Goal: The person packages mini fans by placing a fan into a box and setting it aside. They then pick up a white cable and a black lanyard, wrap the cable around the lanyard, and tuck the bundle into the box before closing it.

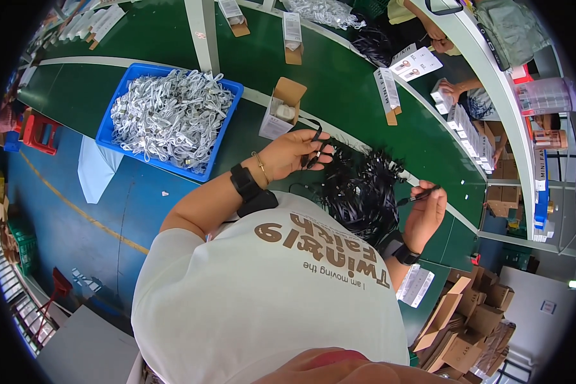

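Observation:
Black wrist straps lie in a tangled heap (363, 192) on the green table in front of my body. My left hand (288, 153), at the heap's left edge, pinches a looped black strap (315, 148) between thumb and fingers. At the heap's right side, my right hand (427, 214) grips a short black strap end (424, 194) between thumb and forefinger. Whether both hands hold the same strap I cannot tell. Just beyond my left hand stands an open small carton (279, 114) with a white item inside.
A blue tray (105, 121) heaped with white cables sits on the table's left. More small open boxes (292, 38) line the green belt (249, 57). Other people's hands (451, 89) handle white boxes across the line. Brown cartons (467, 320) are piled at lower right.

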Tool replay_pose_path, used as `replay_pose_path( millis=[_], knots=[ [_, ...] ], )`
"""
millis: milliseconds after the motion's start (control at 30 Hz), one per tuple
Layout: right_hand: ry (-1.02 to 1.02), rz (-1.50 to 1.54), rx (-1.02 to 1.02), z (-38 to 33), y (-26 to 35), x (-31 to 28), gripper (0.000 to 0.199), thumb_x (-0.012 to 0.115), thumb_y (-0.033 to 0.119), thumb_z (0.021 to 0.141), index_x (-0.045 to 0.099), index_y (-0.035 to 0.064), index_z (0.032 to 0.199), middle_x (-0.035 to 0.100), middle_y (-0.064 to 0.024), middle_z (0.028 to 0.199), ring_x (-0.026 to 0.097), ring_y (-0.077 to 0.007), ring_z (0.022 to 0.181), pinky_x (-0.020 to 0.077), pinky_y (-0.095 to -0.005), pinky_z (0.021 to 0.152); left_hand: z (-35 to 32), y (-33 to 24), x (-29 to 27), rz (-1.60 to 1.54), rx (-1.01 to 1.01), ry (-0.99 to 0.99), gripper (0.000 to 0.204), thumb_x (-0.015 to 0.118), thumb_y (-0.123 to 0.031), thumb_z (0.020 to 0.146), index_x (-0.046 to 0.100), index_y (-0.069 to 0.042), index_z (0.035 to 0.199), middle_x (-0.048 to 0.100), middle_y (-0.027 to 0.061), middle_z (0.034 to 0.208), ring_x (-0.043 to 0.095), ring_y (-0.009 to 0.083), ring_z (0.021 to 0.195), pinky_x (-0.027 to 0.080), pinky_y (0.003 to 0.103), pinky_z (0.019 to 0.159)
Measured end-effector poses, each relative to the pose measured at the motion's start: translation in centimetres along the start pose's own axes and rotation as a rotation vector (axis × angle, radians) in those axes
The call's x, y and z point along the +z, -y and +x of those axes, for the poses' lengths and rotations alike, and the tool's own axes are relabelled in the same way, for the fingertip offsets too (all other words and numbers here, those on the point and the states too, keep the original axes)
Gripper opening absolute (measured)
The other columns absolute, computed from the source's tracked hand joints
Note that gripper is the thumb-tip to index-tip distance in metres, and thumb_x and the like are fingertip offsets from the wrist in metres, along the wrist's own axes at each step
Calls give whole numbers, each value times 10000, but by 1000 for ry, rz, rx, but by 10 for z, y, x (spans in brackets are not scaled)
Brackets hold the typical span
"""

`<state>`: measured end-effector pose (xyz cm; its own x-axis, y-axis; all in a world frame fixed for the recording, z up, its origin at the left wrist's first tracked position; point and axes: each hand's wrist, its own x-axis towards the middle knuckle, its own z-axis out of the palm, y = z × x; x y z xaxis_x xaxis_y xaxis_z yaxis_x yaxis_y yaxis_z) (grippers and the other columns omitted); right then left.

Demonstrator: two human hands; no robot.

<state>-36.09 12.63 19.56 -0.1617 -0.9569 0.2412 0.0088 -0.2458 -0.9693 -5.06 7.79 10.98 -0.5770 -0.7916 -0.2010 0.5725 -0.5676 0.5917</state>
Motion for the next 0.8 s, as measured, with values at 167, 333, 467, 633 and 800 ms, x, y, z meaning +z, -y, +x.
replay_pose_path(
  millis=[167, 333, 467, 633, 800],
  knots=[
    [-11, -982, -160, 2, -20, 18, 403, 598, 94, 846, 481, 16, 1224, 549, -166, 1173, 548, -253, 1036, 431, -355, 878, -8, -13, 15, 92, -77, 46, 395, 451, -191, 955, 408, -16, 1306, 588, 76, 1011, 597, 168, 943, 506, 288, 774],
    [524, -668, -361, 2, -9, 111, 565, 580, 71, 852, 349, 30, 1366, 523, -103, 1230, 545, -203, 1065, 424, -327, 890, -11, -16, 25, 533, -149, 235, 383, 474, -165, 944, 411, -32, 1299, 590, 54, 888, 583, 117, 785, 482, 239, 657],
    [972, -24, 370, 1, -50, 121, 482, 569, 69, 861, 400, 20, 1309, 528, -103, 1165, 576, -150, 903, 448, -262, 807, -27, -32, 35, 973, -21, 269, 236, 496, -132, 929, 494, -50, 1151, 571, 26, 782, 520, 77, 635, 429, 212, 550],
    [904, -452, 405, 3, -43, 95, 151, 484, 166, 936, 464, 27, 990, 562, -104, 940, 547, -128, 775, 437, -233, 743, -48, -31, 7, 791, 220, -41, 44, 515, -107, 914, 506, -67, 930, 572, 17, 768, 502, 68, 585, 407, 207, 514],
    [558, 42, 116, -2, -11, 138, 196, 455, 249, 959, 462, 54, 946, 545, -76, 836, 526, -150, 739, 431, -314, 819, -54, -18, -17, 674, 32, 78, 70, 526, -127, 916, 502, -69, 885, 578, 14, 792, 504, 59, 602, 408, 211, 519]
  ],
)
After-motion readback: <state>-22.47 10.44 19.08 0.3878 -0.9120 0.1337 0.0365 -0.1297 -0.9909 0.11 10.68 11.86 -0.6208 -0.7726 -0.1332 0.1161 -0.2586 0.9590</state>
